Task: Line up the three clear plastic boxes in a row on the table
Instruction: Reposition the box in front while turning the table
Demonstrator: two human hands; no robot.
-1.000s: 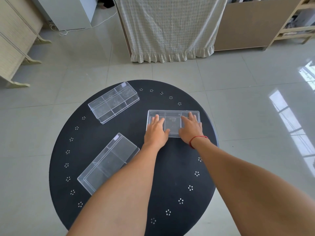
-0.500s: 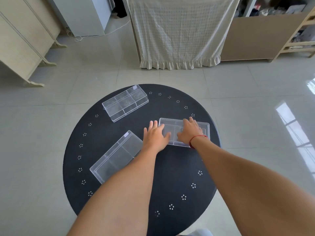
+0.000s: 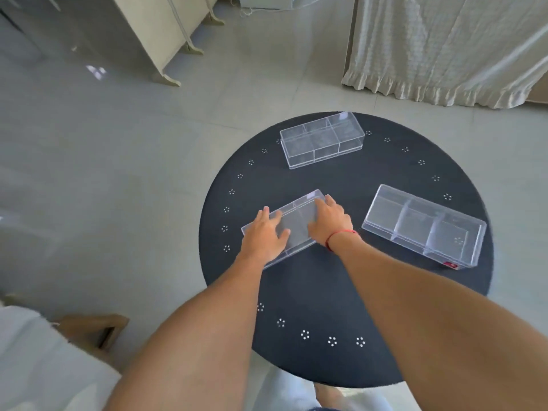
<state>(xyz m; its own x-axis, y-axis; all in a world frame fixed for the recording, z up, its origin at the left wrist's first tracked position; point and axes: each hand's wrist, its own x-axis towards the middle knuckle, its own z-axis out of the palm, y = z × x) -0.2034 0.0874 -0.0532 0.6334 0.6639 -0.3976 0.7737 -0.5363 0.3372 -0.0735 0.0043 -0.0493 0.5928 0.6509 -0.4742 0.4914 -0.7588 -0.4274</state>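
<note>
Three clear plastic boxes lie on a round black table (image 3: 341, 292). The left box (image 3: 296, 223) lies at an angle near the table's left edge. My left hand (image 3: 262, 235) covers its near-left end and my right hand (image 3: 327, 222), with a red thread at the wrist, grips its far-right end. A divided box (image 3: 321, 139) sits at the far side of the table. Another divided box (image 3: 424, 225) with a small red label lies slanted on the right, apart from both hands.
The table stands on a pale tiled floor. A cream cabinet (image 3: 166, 40) on legs is at the far left and a frilled checked cloth (image 3: 444, 46) hangs at the far right. A wooden piece (image 3: 95, 327) and white fabric lie at the lower left.
Both hands have left the right-hand box and now sit on the left box. The camera view has swung left, so the table appears further right.
</note>
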